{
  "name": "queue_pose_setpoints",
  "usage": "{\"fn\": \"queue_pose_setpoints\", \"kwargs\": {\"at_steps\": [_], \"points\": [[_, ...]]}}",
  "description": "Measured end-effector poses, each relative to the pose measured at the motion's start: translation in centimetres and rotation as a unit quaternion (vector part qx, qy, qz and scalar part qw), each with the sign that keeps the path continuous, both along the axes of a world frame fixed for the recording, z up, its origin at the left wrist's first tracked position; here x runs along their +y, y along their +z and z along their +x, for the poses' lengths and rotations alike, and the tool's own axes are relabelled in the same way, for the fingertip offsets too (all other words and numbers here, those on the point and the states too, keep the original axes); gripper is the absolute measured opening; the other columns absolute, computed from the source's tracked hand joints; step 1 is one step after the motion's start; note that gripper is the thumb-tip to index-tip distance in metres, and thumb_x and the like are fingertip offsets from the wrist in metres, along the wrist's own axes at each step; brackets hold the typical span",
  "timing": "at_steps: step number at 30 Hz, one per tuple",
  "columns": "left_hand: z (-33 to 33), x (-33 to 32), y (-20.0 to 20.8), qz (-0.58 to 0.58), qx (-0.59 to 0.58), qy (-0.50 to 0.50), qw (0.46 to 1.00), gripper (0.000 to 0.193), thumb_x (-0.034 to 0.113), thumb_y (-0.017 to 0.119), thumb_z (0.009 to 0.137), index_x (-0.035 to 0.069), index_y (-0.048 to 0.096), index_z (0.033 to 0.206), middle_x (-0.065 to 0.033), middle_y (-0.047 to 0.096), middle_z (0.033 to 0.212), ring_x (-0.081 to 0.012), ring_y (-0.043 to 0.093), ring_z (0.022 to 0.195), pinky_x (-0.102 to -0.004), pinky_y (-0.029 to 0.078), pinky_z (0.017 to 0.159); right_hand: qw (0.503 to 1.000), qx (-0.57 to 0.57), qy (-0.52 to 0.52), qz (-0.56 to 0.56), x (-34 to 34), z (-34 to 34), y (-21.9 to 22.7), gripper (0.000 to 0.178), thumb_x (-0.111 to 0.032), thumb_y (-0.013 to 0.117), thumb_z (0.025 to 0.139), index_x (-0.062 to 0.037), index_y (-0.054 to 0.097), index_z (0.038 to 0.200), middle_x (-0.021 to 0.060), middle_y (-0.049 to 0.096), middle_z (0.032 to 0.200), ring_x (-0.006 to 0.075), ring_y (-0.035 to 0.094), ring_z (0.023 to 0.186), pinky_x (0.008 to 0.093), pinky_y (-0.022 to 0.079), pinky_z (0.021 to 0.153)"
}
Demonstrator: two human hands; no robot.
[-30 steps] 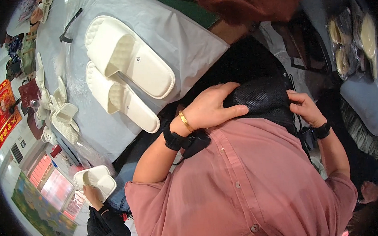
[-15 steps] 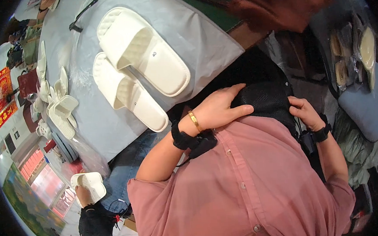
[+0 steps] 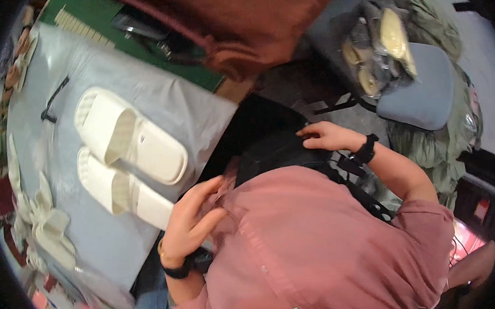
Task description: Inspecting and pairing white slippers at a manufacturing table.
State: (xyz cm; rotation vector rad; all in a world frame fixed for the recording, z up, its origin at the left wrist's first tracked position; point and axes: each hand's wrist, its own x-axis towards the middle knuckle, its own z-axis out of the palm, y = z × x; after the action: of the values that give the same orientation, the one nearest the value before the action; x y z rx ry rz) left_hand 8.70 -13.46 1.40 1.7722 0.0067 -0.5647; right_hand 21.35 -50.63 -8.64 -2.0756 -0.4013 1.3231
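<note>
Past the left hand (image 3: 192,222) spreads a grey-covered table (image 3: 111,241); beside it, a pink shirt (image 3: 322,235); between the hands, black fabric (image 3: 276,155); just beyond the left, white slippers (image 3: 161,152). That hand looks slack, thumb parted; the right hand (image 3: 329,136) is at the fabric's edge, grip unclear from here.

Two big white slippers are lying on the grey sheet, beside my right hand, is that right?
Only the hand is wrong: the head view shows two big white slippers lying on the grey sheet, beside your left hand.
</note>
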Motion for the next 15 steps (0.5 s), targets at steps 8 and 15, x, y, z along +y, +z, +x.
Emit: {"fn": "queue_pose_setpoints", "kwargs": {"at_steps": [8,15], "points": [[-3.7,7.0,2.2,0.031,-0.027,0.22,0.975,0.041,0.005,0.057,0.086,-0.003,0.051,0.126,-0.0138,0.061,0.118,-0.0198,0.057,0.11,-0.0326,0.042,0.097,0.978,-0.176,0.019,0.114,7.1,2.3,6.0,0.033,-0.012,0.061,0.084,0.0001,0.06,0.115,0.0154,0.063,0.106,0.0257,0.063,0.092,0.0317,0.05,0.079],[-4.4,14.9,0.6,0.225,-0.152,0.429,0.862,0.027,0.009,0.065,0.082,0.001,0.065,0.108,-0.0106,0.067,0.099,-0.0177,0.063,0.091,-0.0299,0.048,0.081,0.925,-0.227,0.175,0.251,17.0,2.4,10.7,0.036,-0.004,0.065,0.077,-0.002,0.06,0.113,0.015,0.062,0.103,0.0299,0.06,0.094,0.0349,0.049,0.081]]}}
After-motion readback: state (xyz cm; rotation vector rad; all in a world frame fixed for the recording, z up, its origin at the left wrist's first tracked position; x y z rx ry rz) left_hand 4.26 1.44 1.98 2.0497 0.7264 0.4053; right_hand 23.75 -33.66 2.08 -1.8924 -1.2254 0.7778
